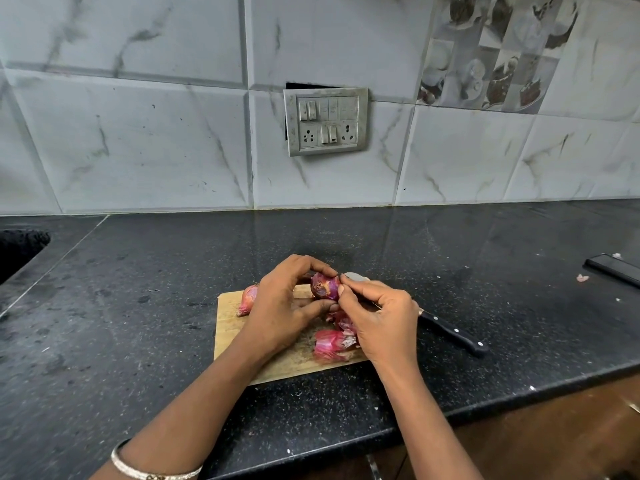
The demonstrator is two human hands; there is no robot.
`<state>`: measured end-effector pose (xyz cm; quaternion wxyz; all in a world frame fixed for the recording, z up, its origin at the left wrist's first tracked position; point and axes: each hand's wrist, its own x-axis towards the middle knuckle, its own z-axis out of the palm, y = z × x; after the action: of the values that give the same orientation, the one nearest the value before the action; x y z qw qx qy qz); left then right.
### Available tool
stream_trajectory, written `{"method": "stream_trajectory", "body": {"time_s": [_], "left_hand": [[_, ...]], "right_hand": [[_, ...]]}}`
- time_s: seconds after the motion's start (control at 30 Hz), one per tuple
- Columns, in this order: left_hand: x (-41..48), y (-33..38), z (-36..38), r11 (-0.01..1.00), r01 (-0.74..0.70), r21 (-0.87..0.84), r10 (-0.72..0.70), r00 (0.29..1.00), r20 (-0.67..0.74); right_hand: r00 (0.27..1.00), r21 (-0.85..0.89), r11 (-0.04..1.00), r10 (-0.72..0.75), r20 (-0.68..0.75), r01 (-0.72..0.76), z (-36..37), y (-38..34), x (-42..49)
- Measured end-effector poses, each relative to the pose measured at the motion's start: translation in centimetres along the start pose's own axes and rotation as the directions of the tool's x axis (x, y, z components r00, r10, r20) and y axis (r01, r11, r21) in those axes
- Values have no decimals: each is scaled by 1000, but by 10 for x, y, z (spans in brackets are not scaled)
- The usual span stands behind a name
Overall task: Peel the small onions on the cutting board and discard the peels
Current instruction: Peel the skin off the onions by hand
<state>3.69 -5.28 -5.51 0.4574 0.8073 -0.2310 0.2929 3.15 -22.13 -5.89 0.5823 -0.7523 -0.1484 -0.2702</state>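
A small purple onion (324, 286) is held above the wooden cutting board (228, 323). My left hand (287, 306) grips it between thumb and curled fingers. My right hand (381, 320) pinches the onion's skin at its right side with thumb and forefinger. A second onion (247, 299), pink and unpeeled, lies on the board's far left corner, partly behind my left hand. Loose pink peels (332, 344) lie on the board's right part, under my right hand.
A black-handled knife (453, 336) lies on the black counter right of the board, blade partly hidden by my right hand. A dark flat object (613, 270) lies far right with a peel scrap (582, 278) near it. A sink opening (17, 251) is at far left.
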Motion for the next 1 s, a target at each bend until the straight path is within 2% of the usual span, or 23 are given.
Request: {"method": "stream_trajectory", "body": {"time_s": [0.2, 0.53, 0.8, 0.9, 1.0], "left_hand": [[-1, 1, 1, 998, 56, -30, -56, 998, 6], [-2, 4, 0, 998, 58, -18, -58, 998, 0], [-1, 6, 0, 996, 78, -46, -79, 997, -17], [-2, 5, 0, 997, 72, -32, -73, 997, -23], [-2, 5, 0, 996, 76, -42, -77, 997, -11]], "right_hand": [[997, -98, 993, -76, -21, 73, 2, 0, -2], [994, -130, 988, -96, -45, 89, 2, -4, -4], [997, 0, 999, 40, -64, -40, 1, -5, -4], [999, 89, 995, 39, -14, -38, 0, -10, -5], [1000, 83, 996, 21, -15, -20, -1, -12, -5]]}}
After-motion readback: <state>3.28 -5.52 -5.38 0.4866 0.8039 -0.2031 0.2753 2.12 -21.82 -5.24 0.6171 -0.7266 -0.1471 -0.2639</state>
